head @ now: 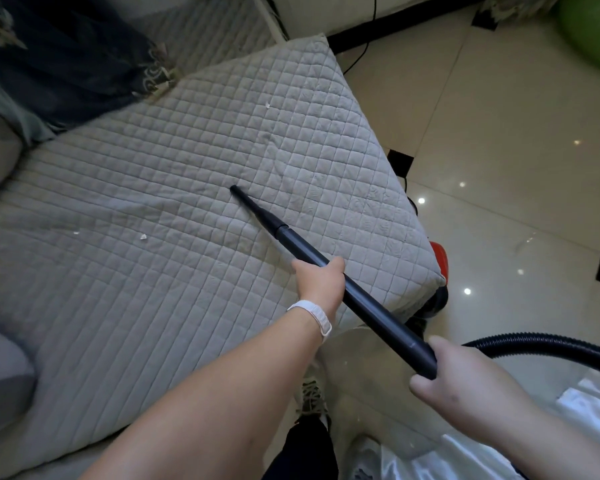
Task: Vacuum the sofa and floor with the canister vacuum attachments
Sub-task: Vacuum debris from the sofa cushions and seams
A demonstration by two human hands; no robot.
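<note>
A black vacuum wand [371, 299] ends in a narrow crevice nozzle [253, 209] whose tip rests on the quilted grey sofa cover [153, 237]. My left hand [321, 280] grips the wand at its middle, a white band on the wrist. My right hand [465, 379] holds the wand's rear end, where the ribbed black hose [548, 348] joins. White scraps lie on the cover: one [143, 236] and another [76, 232] left of the nozzle, a third [267, 105] farther back. The red canister [439, 261] peeks out behind the sofa corner.
A dark embroidered cloth [66, 60] lies at the sofa's back left. Glossy beige floor tiles [499, 150] spread to the right, with a black cable [364, 46] along the wall and a green ball [593, 32] at top right. My shoe [314, 400] stands by the sofa.
</note>
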